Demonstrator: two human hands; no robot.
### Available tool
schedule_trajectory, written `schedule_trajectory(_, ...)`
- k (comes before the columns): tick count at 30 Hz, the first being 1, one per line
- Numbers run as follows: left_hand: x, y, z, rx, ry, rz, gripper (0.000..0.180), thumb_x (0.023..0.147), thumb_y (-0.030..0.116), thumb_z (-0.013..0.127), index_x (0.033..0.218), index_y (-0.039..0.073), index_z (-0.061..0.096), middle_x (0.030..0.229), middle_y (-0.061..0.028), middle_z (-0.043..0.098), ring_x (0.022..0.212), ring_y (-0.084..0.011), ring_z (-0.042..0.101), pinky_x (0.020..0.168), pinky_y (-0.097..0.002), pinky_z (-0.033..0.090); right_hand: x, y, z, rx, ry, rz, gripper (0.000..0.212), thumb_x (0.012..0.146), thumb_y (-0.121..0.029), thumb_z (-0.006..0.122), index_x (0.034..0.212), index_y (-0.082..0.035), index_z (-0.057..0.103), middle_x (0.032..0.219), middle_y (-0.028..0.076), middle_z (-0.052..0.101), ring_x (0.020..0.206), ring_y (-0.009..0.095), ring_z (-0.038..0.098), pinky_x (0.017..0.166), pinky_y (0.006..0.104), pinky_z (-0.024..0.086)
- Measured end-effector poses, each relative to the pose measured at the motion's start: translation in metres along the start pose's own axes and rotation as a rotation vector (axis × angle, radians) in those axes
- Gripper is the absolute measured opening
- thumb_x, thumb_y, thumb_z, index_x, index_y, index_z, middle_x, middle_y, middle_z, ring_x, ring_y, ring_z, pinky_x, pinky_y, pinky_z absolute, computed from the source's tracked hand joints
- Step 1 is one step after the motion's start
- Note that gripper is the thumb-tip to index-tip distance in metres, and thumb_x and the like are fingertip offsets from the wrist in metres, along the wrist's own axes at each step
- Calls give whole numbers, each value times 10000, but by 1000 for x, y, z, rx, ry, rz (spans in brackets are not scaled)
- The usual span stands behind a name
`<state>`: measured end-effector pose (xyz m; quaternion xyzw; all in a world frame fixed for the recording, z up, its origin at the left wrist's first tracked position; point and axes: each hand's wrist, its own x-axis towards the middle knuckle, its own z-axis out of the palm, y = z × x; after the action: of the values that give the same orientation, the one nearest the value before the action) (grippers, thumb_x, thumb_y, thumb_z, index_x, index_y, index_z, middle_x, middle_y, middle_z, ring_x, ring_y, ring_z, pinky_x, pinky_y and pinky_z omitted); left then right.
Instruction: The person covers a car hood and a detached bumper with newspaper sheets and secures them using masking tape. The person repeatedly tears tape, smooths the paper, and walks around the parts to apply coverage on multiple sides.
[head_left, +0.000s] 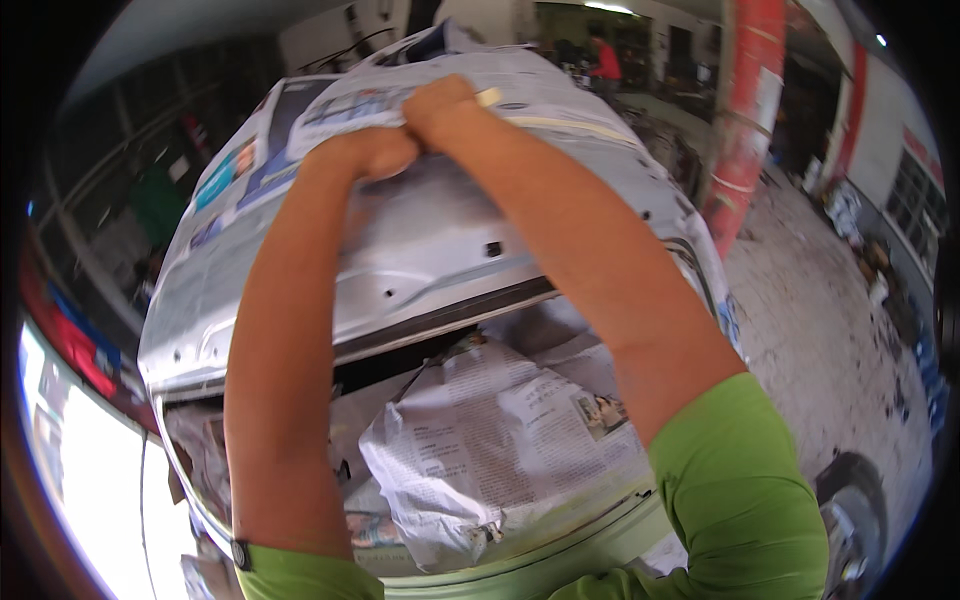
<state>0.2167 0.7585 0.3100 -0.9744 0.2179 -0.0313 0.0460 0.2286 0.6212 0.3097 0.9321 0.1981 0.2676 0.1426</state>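
Observation:
Both my arms reach forward over a silver car panel (430, 250). My left hand (372, 152) is closed in a fist on the edge of a newspaper sheet (340, 105) that lies over the panel's far part. My right hand (445, 103) sits beside it, fingers curled, pinching a strip of pale masking tape (489, 96) at the paper's edge. More newspaper (560, 90) covers the panel to the right, with a tape line along its border.
Crumpled newspaper (490, 440) fills the opening below the panel, close to my chest. A red and white pillar (745, 120) stands at the right over a dirty concrete floor (830, 320). A person in a red shirt (605, 58) stands far back.

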Motion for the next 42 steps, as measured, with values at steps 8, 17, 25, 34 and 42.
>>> schedule_trajectory(8,12,24,5,-7,284,-141,478,901,244,528,1322,51,645,1408,-238,595,1305,-390,555,1116,-460,402,-45,28,-6,19,395,-179,201,846,-217,655,992,-150,777,980,77,771,816,259,760,664,418,572)
schedule_trajectory(17,42,67,14,9,50,-491,793,968,761,311,1597,281,363,1625,-200,354,1510,-409,309,1237,-460,277,-413,52,-34,737,768,-79,563,857,-159,762,1396,-94,615,705,24,595,562,203,592,495,356,453)
schedule_trajectory(25,-56,403,61,-603,709,346,353,939,131,705,1286,75,673,1347,-206,638,1270,-362,607,1077,-393,466,-876,153,59,1270,-74,1159,782,986,-55,534,1644,-68,113,985,131,678,793,226,680,781,315,533)
schedule_trajectory(34,-179,779,279,-1413,-360,430,325,909,67,769,1227,58,704,1176,-108,717,943,-178,725,778,-298,584,-942,228,52,1479,-213,750,927,959,33,492,1622,-75,-146,1074,147,744,769,226,706,746,338,570)
schedule_trajectory(42,-168,837,327,-1175,-203,425,298,936,162,745,1200,51,664,1080,-121,676,902,-261,684,790,-364,558,-972,264,98,1462,-188,778,843,964,32,489,1645,-69,3,953,116,755,715,176,691,691,299,554)
